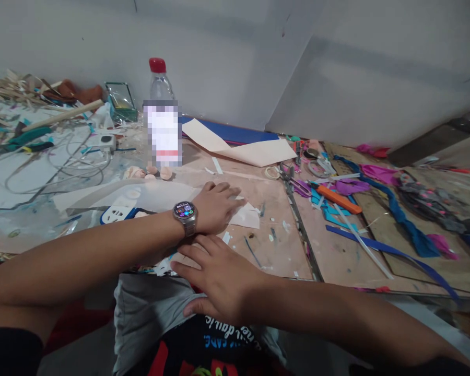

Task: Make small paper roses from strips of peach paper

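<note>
My left hand (215, 206), with a watch (185, 211) on its wrist, lies palm down on the table with its fingers apart, over a piece of white paper (246, 216). Nearer to my body, my right hand (219, 274) is spread at the table's front edge, its fingertips close to the left wrist. Neither hand shows anything in it. A translucent sheet (97, 196) and a white power strip (119, 214) lie beside my left forearm. Beyond the hands, a bent cream strip (238, 149) rests on the table.
A red-capped bottle (161, 86) stands behind a blurred phone (163, 136). Green-handled pliers (29, 137), cables and scraps are at the left. To the right lie scissors (300, 185), an orange cutter (339, 198), a blue strip (387, 248) and coloured cloth pieces.
</note>
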`<state>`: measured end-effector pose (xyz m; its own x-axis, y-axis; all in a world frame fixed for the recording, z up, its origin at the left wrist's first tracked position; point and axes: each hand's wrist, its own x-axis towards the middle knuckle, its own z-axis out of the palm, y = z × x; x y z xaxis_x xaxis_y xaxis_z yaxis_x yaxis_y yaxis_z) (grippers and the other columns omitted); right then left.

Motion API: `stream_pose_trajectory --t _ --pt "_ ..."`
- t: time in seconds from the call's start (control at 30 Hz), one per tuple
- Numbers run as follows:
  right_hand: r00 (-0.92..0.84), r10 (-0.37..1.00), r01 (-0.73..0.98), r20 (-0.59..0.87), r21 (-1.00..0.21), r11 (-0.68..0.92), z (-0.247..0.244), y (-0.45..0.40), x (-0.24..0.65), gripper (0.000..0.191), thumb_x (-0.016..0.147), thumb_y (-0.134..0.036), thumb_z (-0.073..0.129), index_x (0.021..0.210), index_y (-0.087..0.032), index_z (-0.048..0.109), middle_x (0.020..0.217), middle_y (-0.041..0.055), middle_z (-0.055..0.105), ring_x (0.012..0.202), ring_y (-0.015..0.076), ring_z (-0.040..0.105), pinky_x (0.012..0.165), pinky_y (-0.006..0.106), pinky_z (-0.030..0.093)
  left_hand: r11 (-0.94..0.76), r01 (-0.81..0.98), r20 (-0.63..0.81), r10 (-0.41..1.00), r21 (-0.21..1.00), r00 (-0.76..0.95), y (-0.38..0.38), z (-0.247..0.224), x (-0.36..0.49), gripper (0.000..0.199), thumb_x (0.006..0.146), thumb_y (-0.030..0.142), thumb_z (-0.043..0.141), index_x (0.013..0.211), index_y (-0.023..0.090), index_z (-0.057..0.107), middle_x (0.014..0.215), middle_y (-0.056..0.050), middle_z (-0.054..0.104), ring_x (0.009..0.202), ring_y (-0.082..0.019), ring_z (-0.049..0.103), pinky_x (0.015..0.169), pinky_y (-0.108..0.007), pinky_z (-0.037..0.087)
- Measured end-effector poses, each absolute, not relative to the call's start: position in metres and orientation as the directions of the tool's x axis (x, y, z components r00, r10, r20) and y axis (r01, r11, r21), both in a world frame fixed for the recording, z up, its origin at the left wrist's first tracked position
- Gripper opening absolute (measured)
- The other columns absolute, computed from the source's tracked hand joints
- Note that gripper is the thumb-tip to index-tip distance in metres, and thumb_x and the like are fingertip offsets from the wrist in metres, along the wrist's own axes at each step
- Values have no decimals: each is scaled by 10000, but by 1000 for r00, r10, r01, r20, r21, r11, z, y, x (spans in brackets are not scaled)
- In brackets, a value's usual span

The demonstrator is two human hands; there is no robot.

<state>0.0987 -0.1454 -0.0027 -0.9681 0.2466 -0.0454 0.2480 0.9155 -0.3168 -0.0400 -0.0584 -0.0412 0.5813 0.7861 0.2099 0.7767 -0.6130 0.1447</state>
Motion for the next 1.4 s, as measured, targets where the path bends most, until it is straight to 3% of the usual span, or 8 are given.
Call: stream_pose_trajectory --t 0.37,0.53,0.7,0.97,1.1,1.2,1.27,1.4 --pt "-965 261 249 23 -232 940 -10 -153 78 737 965 -680 528 1529 -207 482 1477 140 550 1265 367 459 1049 525 397 -605 781 191 794 153 578 -60 -39 -40 468 1057 332 349 1476 346 556 1598 -37 498 1420 -325 452 1073 -557 363" --pt "-961 268 247 62 -233 940 -7 -152 74 769 956 -683 545 1501 -143 494 1449 153 569 1222 353 483 1040 500 412 -608 778 187 792 157 581 -60 -39 -41 467 1058 336 350 1478 351 554 1597 -35 499 1416 -322 455 1084 -556 355" --pt "-981 175 147 85 -263 954 -7 -148 72 640 1011 -620 490 1349 -88 604 1394 152 613 1142 304 515 1002 438 446 -612 776 182 789 153 586 -60 -38 -41 470 1058 334 344 1480 350 550 1596 -35 497 1411 -323 454 1082 -552 356" --pt "-983 153 122 105 -250 961 -10 -150 63 706 1005 -601 521 1462 -62 522 1414 163 620 1175 317 522 1018 451 459 -615 774 183 786 149 590 -59 -39 -42 480 1054 325 337 1487 346 541 1601 -38 490 1411 -325 450 1081 -560 355" --pt "-982 98 50 161 -274 960 5 -131 83 542 1057 -494 472 1354 -64 615 1399 167 643 1188 270 579 1051 410 469 -617 775 184 785 139 592 -55 -42 -43 473 1059 343 338 1485 356 541 1610 -37 484 1420 -329 442 1074 -564 355" --pt "-952 171 112 255 -230 967 19 -100 113 342 1072 -336 444 1171 -153 716 1151 125 747 1059 241 649 926 398 521 -646 753 146 763 124 630 -53 -43 -45 463 1041 396 404 1476 348 553 1618 -58 471 1424 -357 435 1056 -571 364" --pt "-927 214 167 309 -172 971 22 -71 135 292 1048 -282 472 1113 -170 734 1109 124 756 1038 255 669 914 408 522 -672 729 143 741 130 657 -54 -41 -45 494 988 461 510 1452 307 578 1619 -91 463 1430 -386 423 1059 -574 362" --pt "-822 431 375 372 -218 901 7 -16 175 235 1019 -273 516 1041 -187 734 999 114 761 906 242 696 795 364 526 -633 756 207 772 166 601 -59 -36 -42 427 1043 343 375 1392 288 615 1542 -69 551 1392 -315 468 1074 -527 355"
